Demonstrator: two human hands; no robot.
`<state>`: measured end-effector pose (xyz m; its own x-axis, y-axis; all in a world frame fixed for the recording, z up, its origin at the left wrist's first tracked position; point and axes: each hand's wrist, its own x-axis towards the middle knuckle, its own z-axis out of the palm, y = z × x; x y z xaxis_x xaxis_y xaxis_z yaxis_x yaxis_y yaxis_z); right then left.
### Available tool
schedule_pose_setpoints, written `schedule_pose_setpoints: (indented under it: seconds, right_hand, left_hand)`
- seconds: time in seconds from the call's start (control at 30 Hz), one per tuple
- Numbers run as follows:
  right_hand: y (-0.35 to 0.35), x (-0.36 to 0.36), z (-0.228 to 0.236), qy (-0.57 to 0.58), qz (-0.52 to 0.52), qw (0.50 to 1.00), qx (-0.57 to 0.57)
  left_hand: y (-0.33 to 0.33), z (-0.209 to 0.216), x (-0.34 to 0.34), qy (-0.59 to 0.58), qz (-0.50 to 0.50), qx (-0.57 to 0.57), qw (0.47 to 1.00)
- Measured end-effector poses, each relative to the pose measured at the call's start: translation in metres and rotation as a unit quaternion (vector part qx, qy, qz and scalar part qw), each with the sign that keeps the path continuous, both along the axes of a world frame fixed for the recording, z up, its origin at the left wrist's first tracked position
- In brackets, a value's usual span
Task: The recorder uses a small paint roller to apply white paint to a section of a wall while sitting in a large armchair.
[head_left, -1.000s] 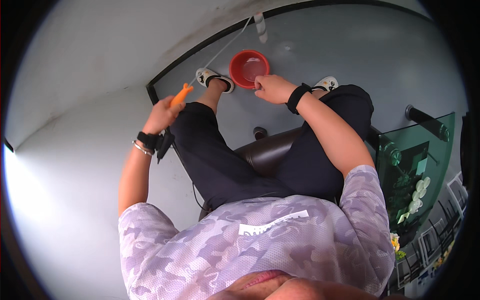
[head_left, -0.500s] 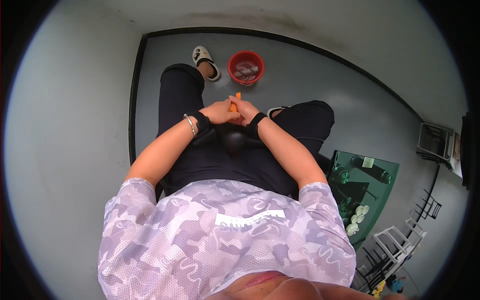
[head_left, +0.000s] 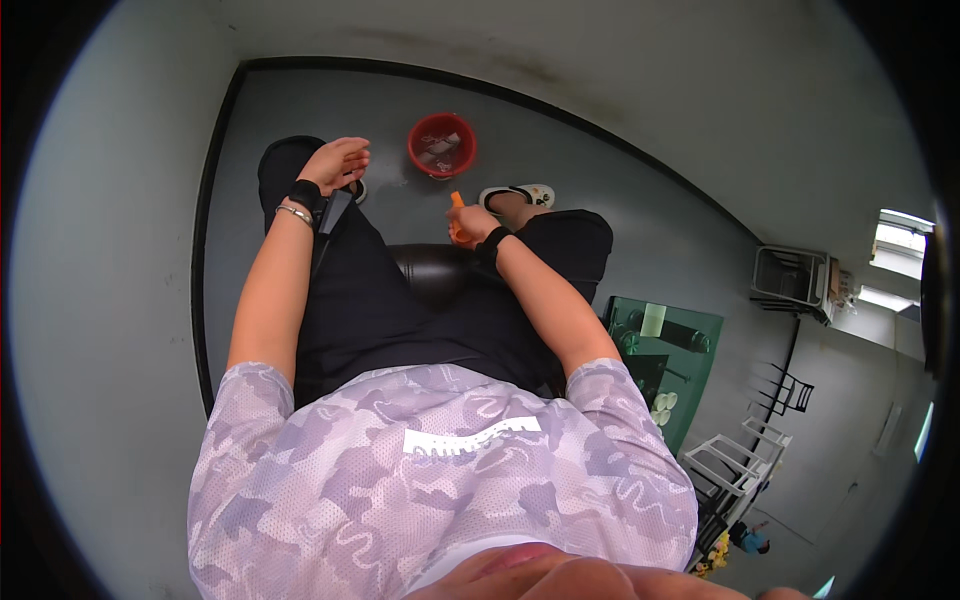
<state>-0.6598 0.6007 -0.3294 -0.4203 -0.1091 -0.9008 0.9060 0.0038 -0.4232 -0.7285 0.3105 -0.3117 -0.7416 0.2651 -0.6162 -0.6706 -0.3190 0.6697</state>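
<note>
My left hand (head_left: 338, 165) is raised near my left knee, its fingers stretched out and holding nothing. My right hand (head_left: 472, 226) is closed around a slim orange tool (head_left: 457, 200) between my knees. One end of the tool sticks out past my fingers towards the bucket; its exact kind is hard to make out. Beyond my hands a red bucket (head_left: 414, 152) stands on the floor, with pale crumpled scraps (head_left: 440, 146) inside. A dark rounded seat edge (head_left: 430, 272) shows between my thighs.
A green glass table (head_left: 692, 385) with several pale cups (head_left: 662, 407) is at my right. Behind it are white stool frames (head_left: 735, 468) and a grey chair (head_left: 785, 275). A person in blue (head_left: 748, 538) is far off. Walls rise ahead and at my left.
My hands, together around the orange tool before, have parted. My left hand let go and moved left to my knee. The tool stays in my right hand. The whole view has shifted.
</note>
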Motion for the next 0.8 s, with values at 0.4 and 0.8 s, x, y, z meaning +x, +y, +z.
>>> schedule_pose_setpoints:
  seconds: [0.4, 0.8]
  right_hand:
    - [0.042, -0.024, 0.053, -0.041, 0.142, 0.981, 0.126]
    - [0.036, -0.103, 0.163, 0.132, 0.42, 0.861, 0.254]
  left_hand:
    - [0.008, -0.013, -0.009, -0.02, 0.039, -0.033, 0.999]
    - [0.021, -0.011, -0.014, 0.067, 0.006, -0.07, 0.995]
